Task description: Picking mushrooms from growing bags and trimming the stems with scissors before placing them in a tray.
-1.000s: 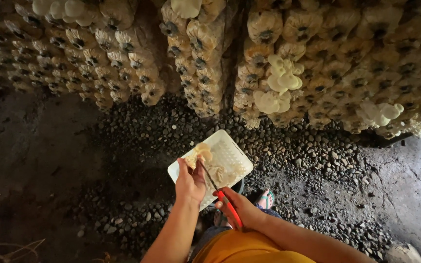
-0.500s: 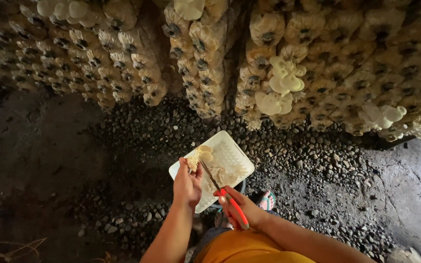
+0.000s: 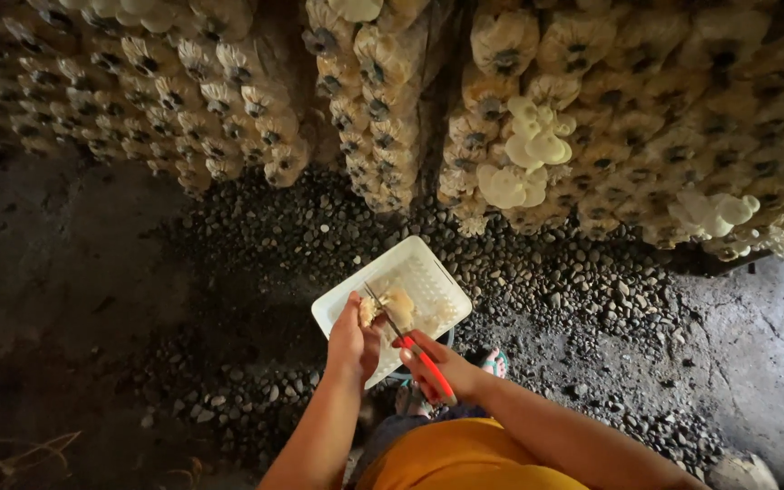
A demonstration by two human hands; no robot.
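My left hand (image 3: 353,340) holds a pale mushroom clump (image 3: 399,306) over a white perforated basket (image 3: 428,277). My right hand (image 3: 437,361) grips red-handled scissors (image 3: 415,349), with the blades reaching up to the base of the clump. The basket sits just in front of me, tilted, over a dark bucket rim that is mostly hidden.
Stacked mushroom grow bags (image 3: 383,100) fill the racks ahead, with white mushroom clusters (image 3: 528,150) and another cluster (image 3: 714,213) sprouting at right. Dark pebbles (image 3: 583,290) cover the ground below them. Bare dark floor (image 3: 56,290) lies to the left. My sandalled foot (image 3: 494,363) shows beside the basket.
The view has shifted slightly. My hands stay over the basket, and the scissors' blades have moved in closer against the mushroom clump.
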